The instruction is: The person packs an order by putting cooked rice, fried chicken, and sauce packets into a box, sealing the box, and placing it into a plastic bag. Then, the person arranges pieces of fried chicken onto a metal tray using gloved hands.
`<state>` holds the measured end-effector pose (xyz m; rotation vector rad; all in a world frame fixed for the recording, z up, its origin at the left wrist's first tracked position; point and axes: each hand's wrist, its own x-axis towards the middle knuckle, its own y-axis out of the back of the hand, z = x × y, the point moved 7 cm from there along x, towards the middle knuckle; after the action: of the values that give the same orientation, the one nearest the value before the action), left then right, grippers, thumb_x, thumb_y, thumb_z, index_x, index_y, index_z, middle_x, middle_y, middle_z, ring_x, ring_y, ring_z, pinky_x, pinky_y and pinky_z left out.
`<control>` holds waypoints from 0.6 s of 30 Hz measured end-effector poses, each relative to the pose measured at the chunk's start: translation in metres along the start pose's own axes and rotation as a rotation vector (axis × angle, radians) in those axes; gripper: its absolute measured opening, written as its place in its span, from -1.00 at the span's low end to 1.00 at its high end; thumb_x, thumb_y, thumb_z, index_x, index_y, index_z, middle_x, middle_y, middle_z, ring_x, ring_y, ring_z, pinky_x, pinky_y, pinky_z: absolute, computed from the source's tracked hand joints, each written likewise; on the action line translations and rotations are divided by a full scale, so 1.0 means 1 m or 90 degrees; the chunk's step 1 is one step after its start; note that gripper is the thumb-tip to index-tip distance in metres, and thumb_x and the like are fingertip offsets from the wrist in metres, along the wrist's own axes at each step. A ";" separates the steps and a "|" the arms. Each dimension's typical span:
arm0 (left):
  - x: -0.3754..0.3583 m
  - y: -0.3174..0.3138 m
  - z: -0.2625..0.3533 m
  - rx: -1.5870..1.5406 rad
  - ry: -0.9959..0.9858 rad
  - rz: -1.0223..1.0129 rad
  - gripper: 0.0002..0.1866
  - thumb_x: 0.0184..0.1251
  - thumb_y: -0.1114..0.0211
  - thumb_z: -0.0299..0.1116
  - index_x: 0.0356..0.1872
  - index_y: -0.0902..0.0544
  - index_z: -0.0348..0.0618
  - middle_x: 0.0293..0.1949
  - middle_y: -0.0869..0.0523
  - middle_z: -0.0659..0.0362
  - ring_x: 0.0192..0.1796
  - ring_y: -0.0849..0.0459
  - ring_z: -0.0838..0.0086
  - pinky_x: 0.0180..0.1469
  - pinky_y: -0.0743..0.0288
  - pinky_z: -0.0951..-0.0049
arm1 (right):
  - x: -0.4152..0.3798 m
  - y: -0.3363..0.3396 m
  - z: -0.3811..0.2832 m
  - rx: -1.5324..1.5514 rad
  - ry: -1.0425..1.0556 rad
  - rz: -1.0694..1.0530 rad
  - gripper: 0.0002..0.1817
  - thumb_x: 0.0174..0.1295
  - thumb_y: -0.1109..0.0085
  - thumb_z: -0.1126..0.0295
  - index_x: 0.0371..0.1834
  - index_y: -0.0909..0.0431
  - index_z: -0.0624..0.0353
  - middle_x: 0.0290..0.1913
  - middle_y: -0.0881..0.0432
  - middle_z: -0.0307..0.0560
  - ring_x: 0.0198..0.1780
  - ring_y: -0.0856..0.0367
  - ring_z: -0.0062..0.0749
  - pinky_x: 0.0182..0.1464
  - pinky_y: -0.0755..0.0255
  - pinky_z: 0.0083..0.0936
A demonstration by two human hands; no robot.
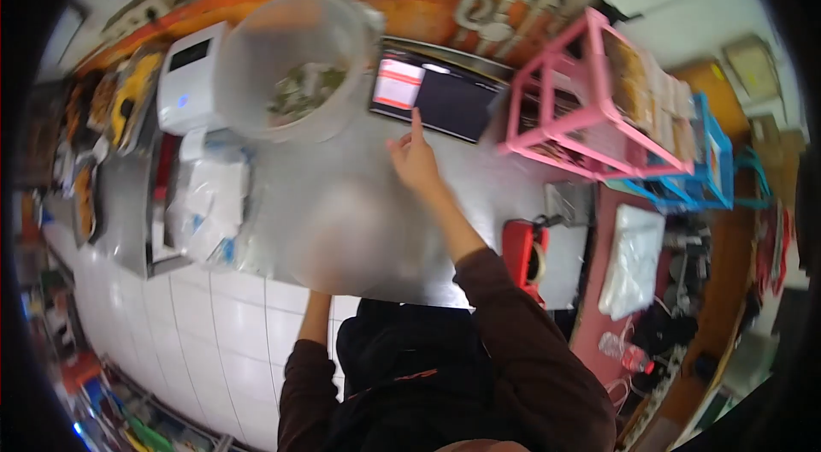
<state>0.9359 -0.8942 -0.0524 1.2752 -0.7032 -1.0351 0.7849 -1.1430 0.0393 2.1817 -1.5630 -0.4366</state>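
Note:
My right hand reaches over the metal counter with its index finger stretched out. The fingertip is at the lower edge of a tablet, whose screen is dark with a white and red panel on its left; whether it touches cannot be told. The thumb stands apart and the hand holds nothing. My left hand is at the counter's front edge, mostly hidden by a whitish, translucent, rounded blurred thing. Its fingers cannot be made out. Behind it stands a large translucent plastic tub with green leafy bits and whitish pieces inside.
A white machine with a blue light stands left of the tub, with plastic bags in front. A pink rack and a blue rack stand right. A red tape dispenser sits at the counter's right.

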 end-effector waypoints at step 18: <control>-0.003 0.011 0.053 -0.127 -0.104 0.167 -0.67 0.06 -0.12 -0.17 -0.15 -0.62 -0.01 -0.16 -0.55 0.02 -0.15 -0.52 0.10 -0.13 -0.39 0.19 | -0.078 0.324 0.279 -0.608 -0.379 -0.007 -0.81 -0.05 -0.07 0.32 -0.44 -0.64 0.11 -0.27 -0.62 0.11 -0.18 -0.61 -0.02 -0.09 -0.49 -0.20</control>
<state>0.8903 -0.9143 -0.0313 0.9069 -0.8445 -0.9734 0.3609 -1.2020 -0.0363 1.3506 -1.1768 -1.5619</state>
